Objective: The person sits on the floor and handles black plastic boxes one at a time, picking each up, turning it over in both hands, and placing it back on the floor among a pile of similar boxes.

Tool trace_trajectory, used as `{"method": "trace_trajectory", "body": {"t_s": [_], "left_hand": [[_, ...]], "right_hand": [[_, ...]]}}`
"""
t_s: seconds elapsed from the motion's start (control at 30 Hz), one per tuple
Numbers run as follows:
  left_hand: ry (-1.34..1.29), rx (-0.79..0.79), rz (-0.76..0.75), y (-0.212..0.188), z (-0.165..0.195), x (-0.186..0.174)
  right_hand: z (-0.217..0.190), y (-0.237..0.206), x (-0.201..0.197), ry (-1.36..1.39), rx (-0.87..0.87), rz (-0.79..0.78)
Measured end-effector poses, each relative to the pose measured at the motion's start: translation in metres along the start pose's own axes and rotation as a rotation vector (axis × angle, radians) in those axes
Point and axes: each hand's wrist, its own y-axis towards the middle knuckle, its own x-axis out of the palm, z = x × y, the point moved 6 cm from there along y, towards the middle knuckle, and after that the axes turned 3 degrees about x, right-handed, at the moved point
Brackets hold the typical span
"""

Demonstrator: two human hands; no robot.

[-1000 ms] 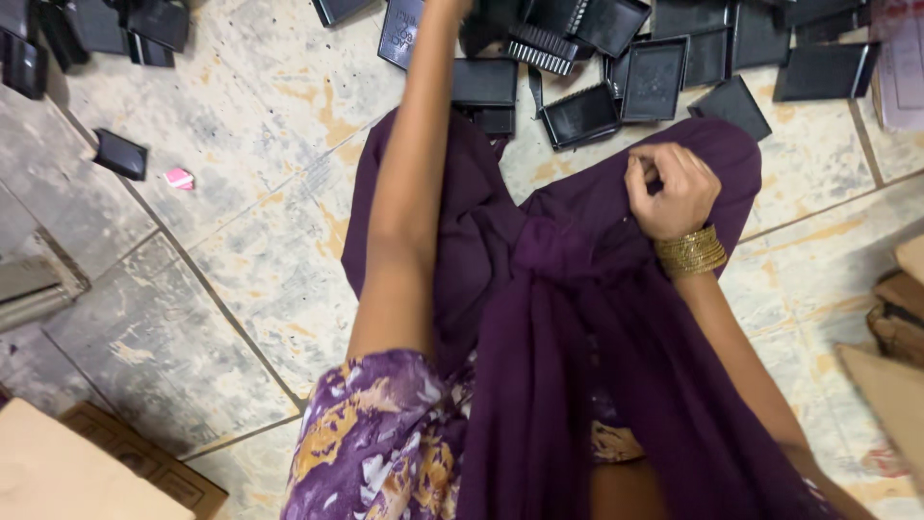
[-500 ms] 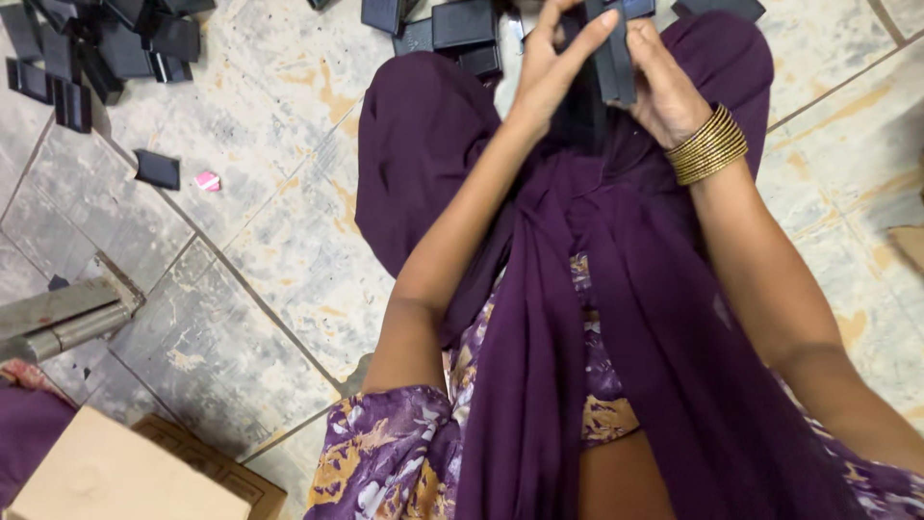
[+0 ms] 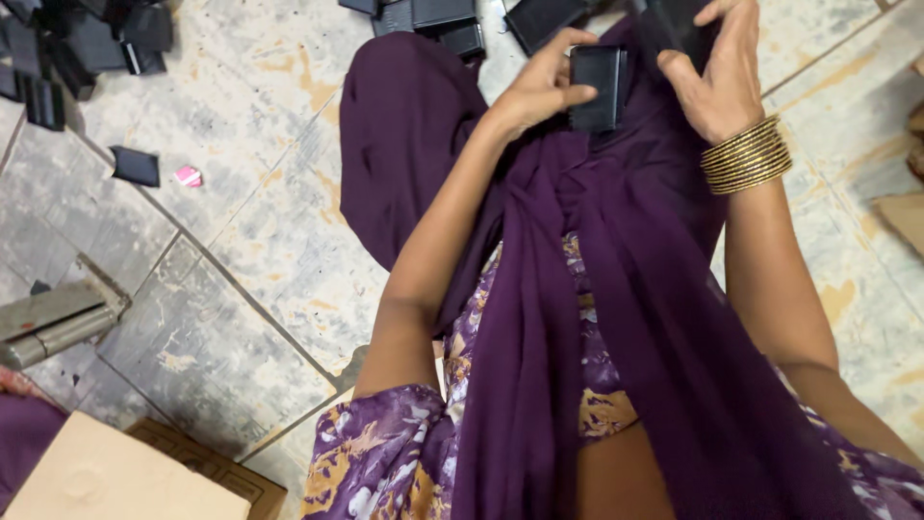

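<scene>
Left hand (image 3: 539, 91) grips black case (image 3: 597, 87)

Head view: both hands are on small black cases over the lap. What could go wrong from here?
1. The left hand pinches the black case by its edge only; it might slip onto the purple cloth.
2. The right hand partly covers a second dark piece, so its hold cannot be checked.
</scene>
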Motion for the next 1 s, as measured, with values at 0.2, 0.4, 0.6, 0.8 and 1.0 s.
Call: {"method": "trace_trajectory", "body": {"t_s": [0.2,0.4,0.6,0.8,1.0], "left_hand": [[-0.409,0.049,0.381,-0.008,0.019,-0.019],[-1.367,-0.041,0.199,-0.03,0.034,0.022],[-1.095,0.118,0.451,-0.033,0.031,0.002],[-0.813,0.285,0.347,-0.033,0.039,0.013],[-0.751,0.362,0.315,-0.039,0.06,0.012]], "right_hand": [[-0.04,-0.008,-0.024,0.022,0.071,0.083],[-0.121,-0.001,0.002,0.126,-0.188,0.006],[-0.112,0.008,0.024,0.245,0.008,-0.187],[-0.103,0.009,0.029,0.554,0.121,-0.084],[-0.119,0.008,0.037,0.289,0.072,-0.18]]}}
